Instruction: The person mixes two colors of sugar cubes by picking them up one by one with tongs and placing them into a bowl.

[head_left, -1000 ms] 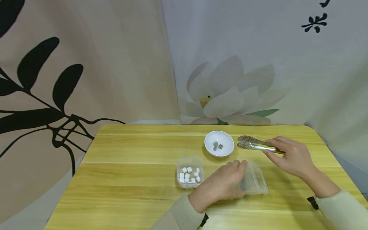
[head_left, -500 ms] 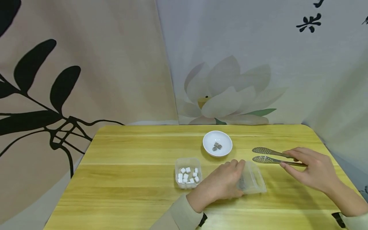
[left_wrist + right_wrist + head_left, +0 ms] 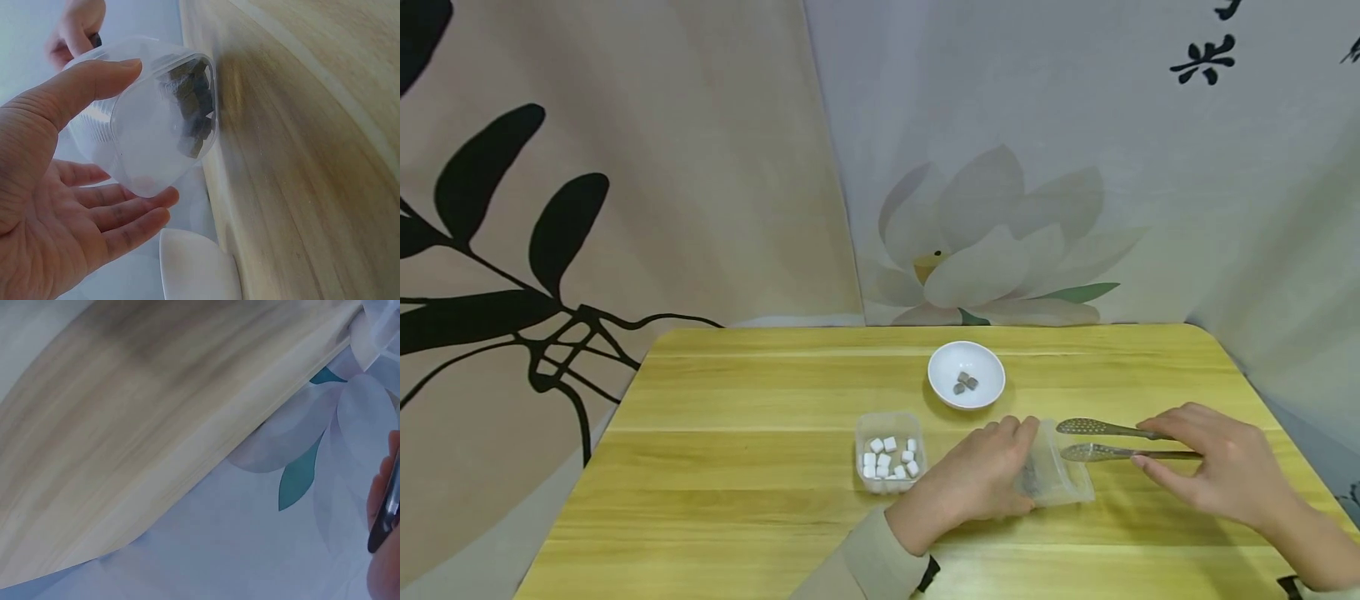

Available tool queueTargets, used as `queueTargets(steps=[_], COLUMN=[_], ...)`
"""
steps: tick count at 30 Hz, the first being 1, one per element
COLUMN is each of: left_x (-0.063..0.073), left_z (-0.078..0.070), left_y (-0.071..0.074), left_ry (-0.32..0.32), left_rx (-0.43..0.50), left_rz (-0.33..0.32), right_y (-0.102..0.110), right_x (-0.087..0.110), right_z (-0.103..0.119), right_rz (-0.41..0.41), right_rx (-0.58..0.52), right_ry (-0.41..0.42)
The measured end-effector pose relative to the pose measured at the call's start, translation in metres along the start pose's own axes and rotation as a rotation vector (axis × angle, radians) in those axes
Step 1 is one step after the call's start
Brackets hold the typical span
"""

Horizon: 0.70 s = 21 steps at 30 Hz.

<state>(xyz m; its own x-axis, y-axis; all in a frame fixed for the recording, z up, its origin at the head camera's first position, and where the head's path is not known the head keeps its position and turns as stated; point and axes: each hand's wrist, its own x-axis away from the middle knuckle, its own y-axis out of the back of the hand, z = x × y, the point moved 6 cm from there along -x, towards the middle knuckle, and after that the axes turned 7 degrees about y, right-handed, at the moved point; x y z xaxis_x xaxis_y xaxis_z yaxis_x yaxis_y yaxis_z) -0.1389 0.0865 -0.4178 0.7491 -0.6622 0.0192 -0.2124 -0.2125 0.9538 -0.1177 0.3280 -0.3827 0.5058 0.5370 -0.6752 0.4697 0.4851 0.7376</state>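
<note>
My left hand [image 3: 973, 475] grips a clear plastic tub [image 3: 1060, 471] tipped on its side on the table, its mouth facing right. In the left wrist view, the thumb lies along one side of the tub and the fingers support the other; dark grey cubes [image 3: 187, 103] are heaped along its lower wall. My right hand [image 3: 1225, 467] holds metal tongs [image 3: 1097, 452] between thumb and fingers. Their perforated tips are spread, with nothing between them, and overlap the tub's mouth in the head view. Only the dark handle end of the tongs [image 3: 387, 509] shows in the right wrist view.
A white bowl [image 3: 943, 385] with three grey cubes [image 3: 972, 383] stands behind the tub. Left of my left hand, a second clear tub [image 3: 889, 422] holds several white cubes [image 3: 883, 460]. A printed cloth [image 3: 737, 167] hangs behind the wooden table [image 3: 737, 400].
My right hand has moved from beside the bowl to the right and nearer me, bringing the tongs to the tipped tub's mouth. Their tips have spread wider. The left hand and tub have stayed put.
</note>
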Motion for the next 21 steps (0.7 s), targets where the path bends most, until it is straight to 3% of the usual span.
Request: queueTargets(steps=[21], left_x=[0.0], left_z=[-0.001], left_y=[0.0], left_ry=[-0.001], left_rx=[0.004], left_rz=[-0.005], right_y=[-0.032], right_x=[-0.006], right_z=[0.021], right_rz=[0.135], right_rx=[-0.03], right_ry=[0.069])
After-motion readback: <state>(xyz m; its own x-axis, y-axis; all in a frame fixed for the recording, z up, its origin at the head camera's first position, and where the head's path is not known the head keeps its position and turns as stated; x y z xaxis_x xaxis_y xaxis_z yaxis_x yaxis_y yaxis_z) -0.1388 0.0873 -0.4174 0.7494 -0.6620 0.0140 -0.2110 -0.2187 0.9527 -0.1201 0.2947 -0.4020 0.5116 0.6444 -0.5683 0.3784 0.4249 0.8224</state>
